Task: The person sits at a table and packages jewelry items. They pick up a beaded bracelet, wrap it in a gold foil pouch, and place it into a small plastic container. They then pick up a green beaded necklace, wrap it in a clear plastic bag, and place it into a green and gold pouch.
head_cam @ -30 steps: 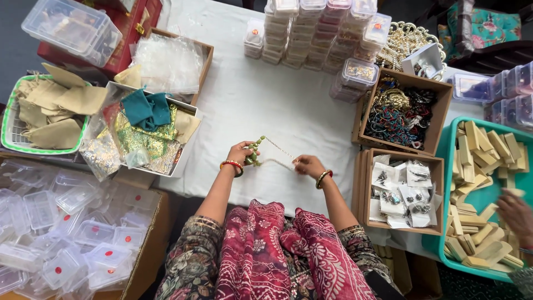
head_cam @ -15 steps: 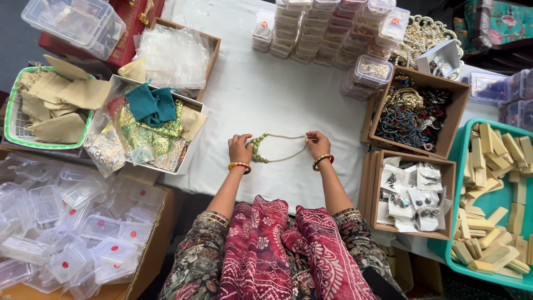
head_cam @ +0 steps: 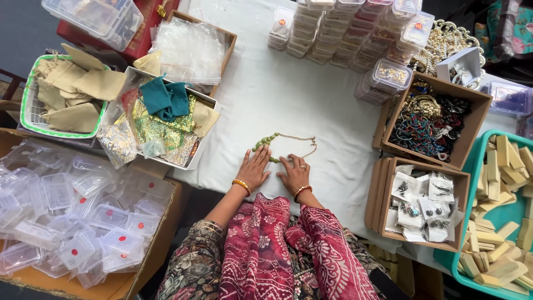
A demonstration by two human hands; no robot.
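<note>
White cloth-covered table (head_cam: 288, 94) fills the middle of the view, crowded on every side: stacked small clear boxes (head_cam: 344, 28) along the far edge, cardboard box of tangled jewellery (head_cam: 430, 119) and another of small packets (head_cam: 419, 203) at the right edge, teal tray of wooden blocks (head_cam: 499, 211) at the near right corner, tray of gold and teal fabric pouches (head_cam: 161, 119) at the left edge, beige pouches in a green-rimmed basket (head_cam: 61, 97) further left, carton of empty clear plastic cases (head_cam: 72, 211) below the left edge. Green-beaded necklace (head_cam: 283, 145) lies flat on the cloth near the table's near edge, roughly central; its long axis runs left-right, green beads at the left end, thin gold chain looping out to the right. Left hand (head_cam: 256, 168) is flat, palm down, fingers spread, fingertips touching the bead end. Right hand (head_cam: 294, 173) is also flat and palm down, fingers loosely together, tips at the near strand just right of the beads. Necklace sits directly beyond both hands, toward the far edge; left hand is nearer the beads, right hand nearer the chain, whose far loop lies clear of both. Neither hand pinches or lifts anything
</note>
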